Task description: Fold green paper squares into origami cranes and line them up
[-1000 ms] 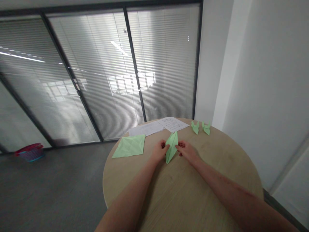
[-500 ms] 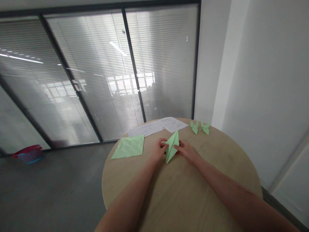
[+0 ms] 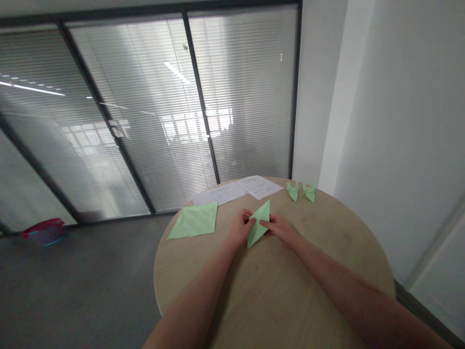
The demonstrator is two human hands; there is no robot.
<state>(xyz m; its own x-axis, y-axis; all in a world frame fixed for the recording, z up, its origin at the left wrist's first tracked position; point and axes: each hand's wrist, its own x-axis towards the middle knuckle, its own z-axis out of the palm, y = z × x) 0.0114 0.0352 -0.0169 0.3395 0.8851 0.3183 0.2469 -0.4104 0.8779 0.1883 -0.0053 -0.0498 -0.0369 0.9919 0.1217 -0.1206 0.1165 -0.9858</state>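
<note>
Between my hands is a folded sheet of green paper [image 3: 260, 213], a long diamond shape pointed at both ends and tilted up to the right. My left hand [image 3: 241, 227] pinches its left edge, thumb on the front face. From the other side my right hand [image 3: 279, 227] grips it, with the thumb pressed on the face near the middle and the other fingers partly hidden behind. A creased green paper sheet [image 3: 196, 220] lies flat to the left. Two small folded green paper birds [image 3: 292, 192] stand at the back right.
The round wooden table [image 3: 272, 291] carries everything. Printed white sheets [image 3: 257, 186] lie along its far edge. Behind it runs a glass partition [image 3: 240, 97] with blinds, and a white wall [image 3: 407, 121] is at the right. A red and blue basket [image 3: 45, 232] sits on the floor.
The folded paper has turned slightly, its lower tip moving left and down. My right thumb has shifted a little left across its face; both hands keep hold.
</note>
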